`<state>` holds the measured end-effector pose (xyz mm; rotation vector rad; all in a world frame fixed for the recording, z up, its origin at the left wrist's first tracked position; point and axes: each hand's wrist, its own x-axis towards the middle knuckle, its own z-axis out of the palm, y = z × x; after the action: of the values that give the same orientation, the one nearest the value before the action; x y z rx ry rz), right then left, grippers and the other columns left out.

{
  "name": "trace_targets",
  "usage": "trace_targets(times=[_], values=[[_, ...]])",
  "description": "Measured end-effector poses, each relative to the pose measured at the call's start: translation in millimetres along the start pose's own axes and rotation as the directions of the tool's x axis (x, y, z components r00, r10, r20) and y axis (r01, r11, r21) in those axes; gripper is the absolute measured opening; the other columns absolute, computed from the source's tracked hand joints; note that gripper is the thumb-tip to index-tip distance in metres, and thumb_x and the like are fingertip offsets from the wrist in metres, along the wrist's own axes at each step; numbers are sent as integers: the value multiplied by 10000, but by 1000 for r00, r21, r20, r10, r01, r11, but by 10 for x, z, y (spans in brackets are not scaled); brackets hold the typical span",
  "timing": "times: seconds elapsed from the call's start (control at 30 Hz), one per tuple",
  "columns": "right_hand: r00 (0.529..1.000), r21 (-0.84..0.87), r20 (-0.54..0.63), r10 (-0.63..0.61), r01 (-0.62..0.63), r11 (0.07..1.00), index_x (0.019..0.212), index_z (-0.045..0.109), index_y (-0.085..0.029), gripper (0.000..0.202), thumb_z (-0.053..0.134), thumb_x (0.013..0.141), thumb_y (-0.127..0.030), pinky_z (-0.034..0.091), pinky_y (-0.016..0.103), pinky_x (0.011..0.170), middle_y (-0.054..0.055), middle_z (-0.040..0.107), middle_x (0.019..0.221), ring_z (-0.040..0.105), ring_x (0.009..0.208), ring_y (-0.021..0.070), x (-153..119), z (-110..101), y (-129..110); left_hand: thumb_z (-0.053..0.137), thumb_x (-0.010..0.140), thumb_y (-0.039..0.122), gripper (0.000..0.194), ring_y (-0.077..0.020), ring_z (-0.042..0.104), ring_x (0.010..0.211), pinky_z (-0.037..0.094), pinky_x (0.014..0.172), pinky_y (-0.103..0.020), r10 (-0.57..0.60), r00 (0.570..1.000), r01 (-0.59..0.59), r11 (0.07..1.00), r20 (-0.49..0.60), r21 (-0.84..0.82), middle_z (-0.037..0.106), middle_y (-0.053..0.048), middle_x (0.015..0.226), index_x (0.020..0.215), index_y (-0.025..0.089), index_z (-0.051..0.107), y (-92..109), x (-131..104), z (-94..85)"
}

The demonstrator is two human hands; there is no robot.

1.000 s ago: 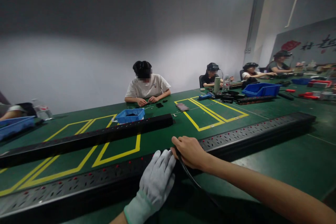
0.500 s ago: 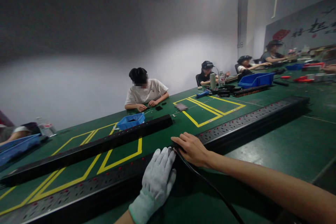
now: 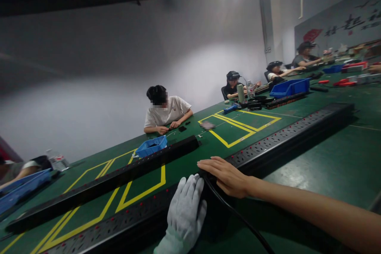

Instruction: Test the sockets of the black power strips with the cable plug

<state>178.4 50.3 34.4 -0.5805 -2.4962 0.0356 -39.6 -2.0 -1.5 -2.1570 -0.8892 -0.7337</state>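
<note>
My left hand [image 3: 187, 210], in a grey-white work glove, lies with its fingers stretched flat over the inner end of a long black power strip [image 3: 119, 224]. My bare right hand [image 3: 228, 176] rests beside it, fingers extended over the near end of another stretch of black power strip [image 3: 285, 135], which runs off to the right. Whether the two stretches join under my hands is hidden. A thick black cable [image 3: 238, 210] comes out between my hands and runs down toward me, touching or passing close under my right hand.
Another black power strip [image 3: 104, 188] lies farther off on the green table [image 3: 321, 166], which has yellow tape outlines [image 3: 143, 200]. Behind it stands a small blue bin [image 3: 151, 147]. A co-worker [image 3: 168, 113] sits opposite; a larger blue bin [image 3: 290, 88] is at back right.
The fingers of my right hand have straightened and lie flatter. My gloved left hand keeps its place on the strip. The view has tilted a little.
</note>
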Motion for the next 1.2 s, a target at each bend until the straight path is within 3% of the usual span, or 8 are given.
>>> trace_targets(times=[0.1, 0.23, 0.37, 0.53, 0.7, 1.2], values=[[998, -16, -55, 10, -11, 1000, 1369, 316, -181, 573, 393, 810, -82, 237, 419, 1079, 94, 383, 1398, 314, 1298, 172, 27, 24, -1, 518, 812, 140, 506, -279, 369, 1271, 373, 1027, -486, -1, 1000, 2, 1000, -14, 27, 458, -139, 1333, 1306, 89, 418, 1, 5, 6], [993, -34, -121, -9, 4, 999, 1319, 394, -159, 428, 364, 893, -129, 299, 394, 1055, 114, 457, 1339, 404, 1237, 171, 32, 49, 15, 515, 821, 184, 514, -309, 365, 1269, 368, 1018, -522, -43, 998, 41, 998, 45, 46, 439, -156, 1344, 1313, 80, 407, 18, -1, 38], [982, -33, -170, -83, 79, 996, 1288, 430, -143, 428, 364, 869, -90, 341, 377, 1033, 124, 497, 1301, 418, 1227, 174, -58, 64, 40, 516, 819, 179, 490, -324, 350, 1276, 377, 1005, -526, -76, 997, 75, 997, 19, 27, 438, -167, 1341, 1291, 75, 430, 51, 2, 81], [977, -57, -157, -147, 140, 989, 1324, 367, -110, 566, 402, 760, -71, 340, 424, 1026, 150, 431, 1349, 362, 1265, 210, -130, 115, 52, 539, 810, 192, 491, -311, 374, 1263, 387, 1003, -505, -77, 997, 77, 997, -17, 12, 458, -166, 1324, 1278, 78, 445, 59, -1, 119], [985, -108, -124, -118, 105, 989, 1306, 370, -94, 525, 416, 783, -113, 329, 445, 1025, 171, 437, 1327, 366, 1253, 227, -110, 150, 43, 555, 805, 189, 510, -298, 389, 1255, 391, 1009, -482, -90, 995, 91, 996, -40, 22, 451, -169, 1329, 1288, 79, 436, 60, -4, 119], [996, -20, -85, -16, 14, 1000, 1265, 410, -127, 461, 434, 804, -126, 337, 400, 1015, 155, 449, 1307, 399, 1223, 210, -102, 64, -61, 559, 801, 222, 579, -326, 364, 1267, 382, 1010, -504, -52, 999, 51, 998, 14, 26, 434, -193, 1337, 1326, 51, 386, 36, 4, 111]])
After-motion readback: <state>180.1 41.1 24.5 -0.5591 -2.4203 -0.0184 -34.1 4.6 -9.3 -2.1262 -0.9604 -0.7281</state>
